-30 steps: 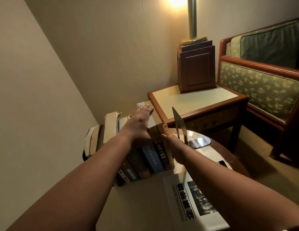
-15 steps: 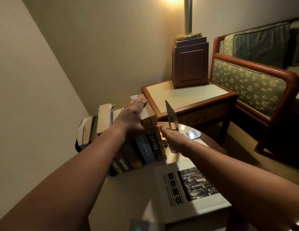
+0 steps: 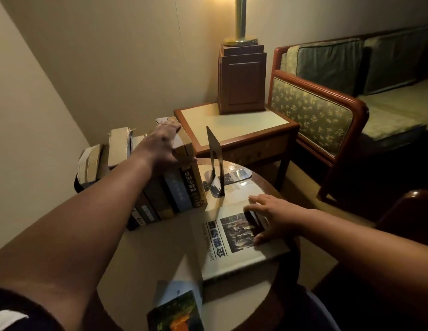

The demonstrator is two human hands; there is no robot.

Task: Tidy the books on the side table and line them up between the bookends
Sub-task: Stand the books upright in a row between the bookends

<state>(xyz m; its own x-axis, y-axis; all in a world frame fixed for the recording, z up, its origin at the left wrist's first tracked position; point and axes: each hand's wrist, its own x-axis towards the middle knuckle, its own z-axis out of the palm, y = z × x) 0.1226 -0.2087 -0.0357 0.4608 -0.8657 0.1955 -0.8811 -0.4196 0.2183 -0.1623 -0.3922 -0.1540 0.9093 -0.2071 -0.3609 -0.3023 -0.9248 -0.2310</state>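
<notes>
A row of upright books [image 3: 174,194] stands on the round side table [image 3: 146,254], leaning left. My left hand [image 3: 164,142] rests flat on top of the row, fingers straight. A thin metal bookend [image 3: 214,161] stands free just right of the row. A large white book [image 3: 232,240] with a dark photo on its cover lies flat in front of the bookend. My right hand [image 3: 268,218] lies spread on that cover, fingers straight. A small book with a colourful cover [image 3: 177,309] lies flat at the table's near edge.
A square wooden end table [image 3: 234,125] with a lamp base [image 3: 241,77] stands behind the round table. An upholstered wooden sofa [image 3: 327,103] fills the right side. A beige wall [image 3: 29,115] closes the left. A dark rounded chair back [image 3: 408,211] sits at the right.
My right hand has let go of the bookend and moved back and right onto the large flat book. The bookend now stands alone. My left hand stays on the row.
</notes>
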